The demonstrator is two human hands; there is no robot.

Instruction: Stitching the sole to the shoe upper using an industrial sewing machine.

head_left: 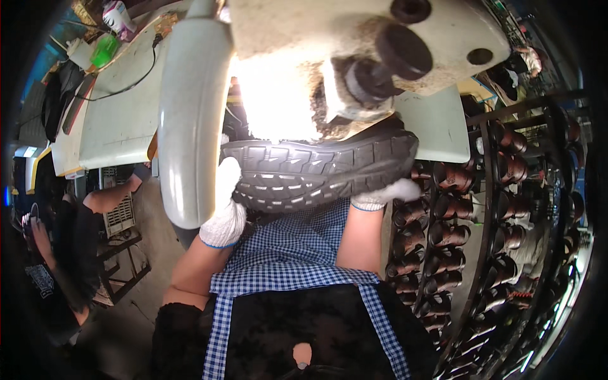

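Observation:
A shoe (320,172) lies crosswise before me, its black, deeply treaded sole turned toward me. My left hand (226,206), in a white knit glove, is closed on the shoe's left end; some of its fingers are hidden by the shoe. The other end rests in my gloved right hand (387,194), which grips it from beneath, fingers partly out of sight. Right above the shoe sits a cream machine head (285,28) with dark knobs and grimy metal parts. Strong lamp glare washes out the area where machine and shoe meet.
A thick grey tube-like guard (195,120) stands close against my left hand. Behind it, a pale tabletop (123,120) carries a black cable and a green container (104,50). Racks of brown shoes (451,234) line the right. A person (60,266) is at the far left.

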